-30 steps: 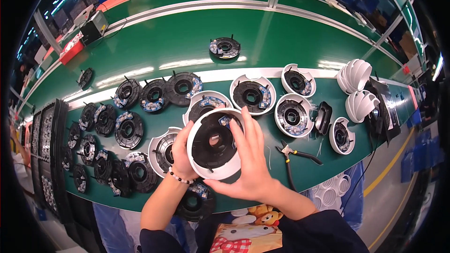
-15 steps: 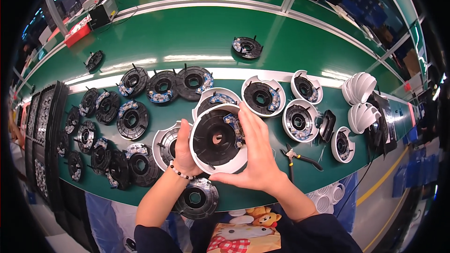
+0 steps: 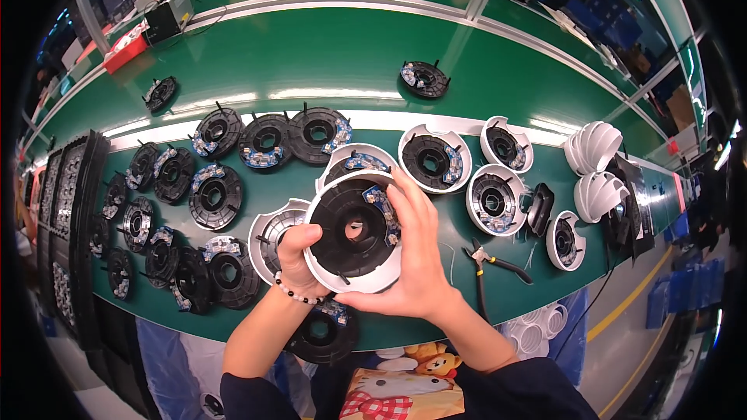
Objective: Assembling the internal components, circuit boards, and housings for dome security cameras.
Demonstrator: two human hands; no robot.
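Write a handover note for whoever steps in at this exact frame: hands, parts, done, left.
Left hand grips the white dome housing from below; right hand steadies its right rim, fingers on the black ring insert.
Done: about five housings with inserts lie right of it.
Left: loose black rings spread left, empty white shells stacked far right. Pliers lie beside the right hand.

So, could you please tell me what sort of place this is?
Probably a factory assembly line: a long green workbench, rows of identical round black plastic discs, stacked white dome shells, and black-handled pliers.
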